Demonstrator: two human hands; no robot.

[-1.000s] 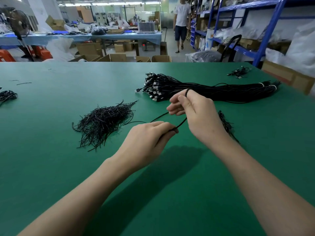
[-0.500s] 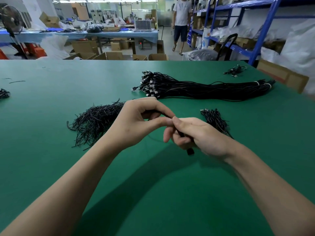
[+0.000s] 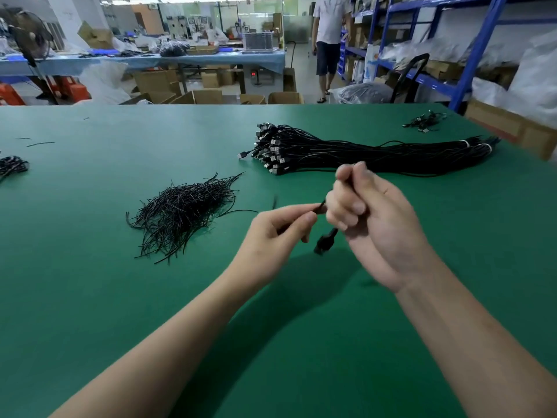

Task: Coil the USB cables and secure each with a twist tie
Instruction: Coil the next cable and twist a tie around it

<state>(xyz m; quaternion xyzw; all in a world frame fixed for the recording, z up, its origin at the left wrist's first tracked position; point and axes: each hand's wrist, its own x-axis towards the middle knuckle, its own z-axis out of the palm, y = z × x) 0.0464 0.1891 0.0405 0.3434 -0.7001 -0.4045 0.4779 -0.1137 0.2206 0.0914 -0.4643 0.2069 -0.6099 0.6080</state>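
My right hand (image 3: 369, 215) is curled round a black USB cable (image 3: 325, 242), whose plug end hangs below the fist. Most of that cable is hidden inside the fingers. My left hand (image 3: 275, 232) pinches a thin black strand between thumb and forefinger; the strand runs to the right fist. Both hands hover above the green table (image 3: 90, 282). A loose heap of black twist ties (image 3: 184, 208) lies to the left. A long bundle of black USB cables (image 3: 361, 152) lies behind the hands, plugs at its left end.
A small coiled cable pile (image 3: 423, 122) lies at the far right of the table, another (image 3: 12, 165) at the left edge. Stray ties (image 3: 40, 143) lie far left. A person (image 3: 330, 40) stands in the aisle beside blue shelving (image 3: 470, 55).
My right hand has turned palm toward me and risen, with the plug now dangling below it. My left hand has dropped lower and left, pulling the strand out from the fist.
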